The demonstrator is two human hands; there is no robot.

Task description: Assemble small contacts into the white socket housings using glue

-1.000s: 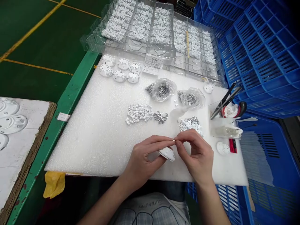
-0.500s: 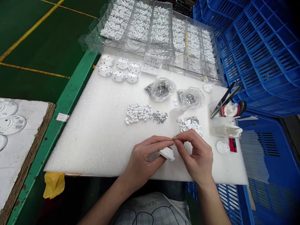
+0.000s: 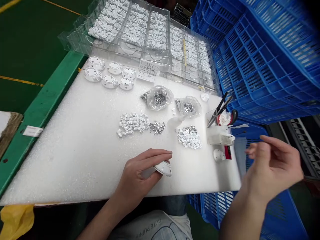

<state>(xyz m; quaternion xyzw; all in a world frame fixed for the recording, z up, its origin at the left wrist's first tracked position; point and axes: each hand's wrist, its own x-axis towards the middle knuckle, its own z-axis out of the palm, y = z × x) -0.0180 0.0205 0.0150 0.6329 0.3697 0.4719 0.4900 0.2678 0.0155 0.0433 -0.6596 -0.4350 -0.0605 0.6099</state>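
Near the white board's (image 3: pixel 82 156) front edge: one white disc (image 3: pixel 163 169), long axis sloping down rightward, pinched in your left hand (image 3: pixel 137 171); right hand (image 3: pixel 276 165) well apart, grip unclear.

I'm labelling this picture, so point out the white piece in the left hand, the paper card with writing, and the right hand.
White piece (image 3: pixel 164 169): head view, middle of its exposed part.
Paper card (image 3: pixel 148 70): head view, middle of its written side.
Right hand (image 3: pixel 277 171): head view, middle of the hand.

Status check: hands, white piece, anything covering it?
Left hand holding white piece. Right hand apart, off to the right, contents unclear. Left fingers partly cover piece.
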